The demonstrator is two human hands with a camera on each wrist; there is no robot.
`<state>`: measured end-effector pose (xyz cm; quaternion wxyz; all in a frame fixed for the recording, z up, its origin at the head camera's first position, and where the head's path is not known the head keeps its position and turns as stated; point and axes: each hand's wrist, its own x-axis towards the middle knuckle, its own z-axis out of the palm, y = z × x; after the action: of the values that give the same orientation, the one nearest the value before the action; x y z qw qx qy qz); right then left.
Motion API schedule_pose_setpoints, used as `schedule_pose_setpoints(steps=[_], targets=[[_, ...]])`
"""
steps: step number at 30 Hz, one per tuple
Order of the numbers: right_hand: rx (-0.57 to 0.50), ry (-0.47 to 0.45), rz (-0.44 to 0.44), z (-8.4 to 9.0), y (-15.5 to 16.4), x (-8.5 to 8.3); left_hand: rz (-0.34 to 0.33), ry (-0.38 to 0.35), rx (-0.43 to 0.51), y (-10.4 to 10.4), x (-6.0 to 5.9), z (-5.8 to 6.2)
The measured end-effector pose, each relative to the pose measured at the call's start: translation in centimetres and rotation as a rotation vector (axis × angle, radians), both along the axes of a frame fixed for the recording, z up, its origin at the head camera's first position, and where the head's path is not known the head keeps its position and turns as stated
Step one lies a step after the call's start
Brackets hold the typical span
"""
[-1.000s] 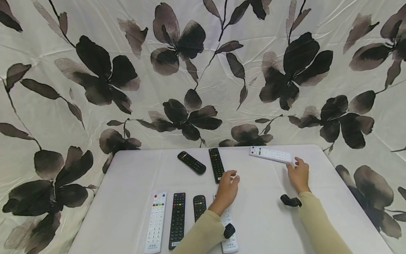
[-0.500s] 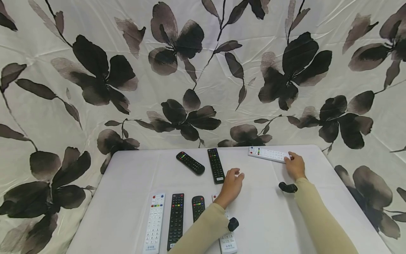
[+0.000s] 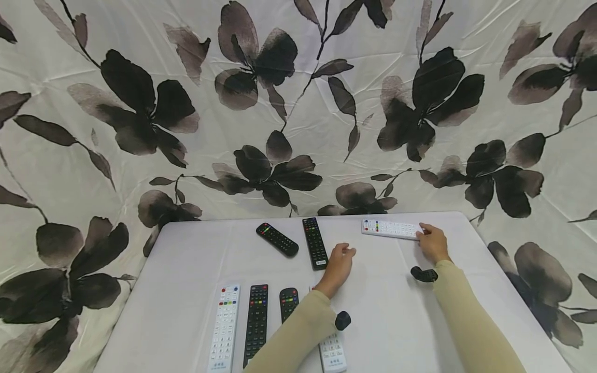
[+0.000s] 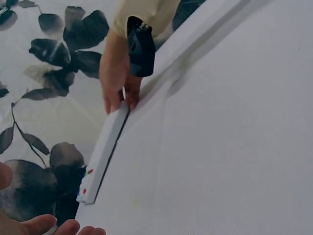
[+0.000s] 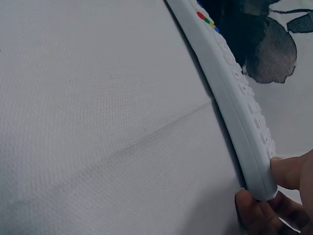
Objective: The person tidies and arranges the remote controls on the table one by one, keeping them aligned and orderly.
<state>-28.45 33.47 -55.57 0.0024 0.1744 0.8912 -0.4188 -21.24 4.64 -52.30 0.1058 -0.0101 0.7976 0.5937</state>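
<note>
One far white remote control (image 3: 389,229), end pinched by the right hand (image 3: 432,245); the left hand (image 3: 339,265) loose, holding nothing. Firm pressure should limit tilting.

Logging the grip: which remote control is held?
The white remote control pinched by the right hand: the only white one among the far three.

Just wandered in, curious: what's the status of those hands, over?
Right hand pinching far white remote by one end. Left hand empty, beside a black remote. No other remote touching the white one.
</note>
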Motion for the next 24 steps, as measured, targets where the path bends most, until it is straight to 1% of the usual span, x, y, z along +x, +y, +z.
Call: schedule_pose_setpoints(steps=[3,10,17,24], targets=[[-0.035,-0.023,0.010,0.2,0.0,0.2,0.008,-0.008,0.021,0.2,-0.2,-0.1],[-0.096,-0.046,0.070,0.8,0.0,0.4,0.018,-0.031,0.017,0.8,-0.6,-0.2],[-0.101,-0.075,0.120,0.9,-0.1,1.0,0.020,-0.044,0.013,1.4,-1.0,-0.8],[-0.113,-0.072,0.121,1.0,-0.6,2.0,-0.010,-0.065,0.003,1.4,-1.1,-1.3]])
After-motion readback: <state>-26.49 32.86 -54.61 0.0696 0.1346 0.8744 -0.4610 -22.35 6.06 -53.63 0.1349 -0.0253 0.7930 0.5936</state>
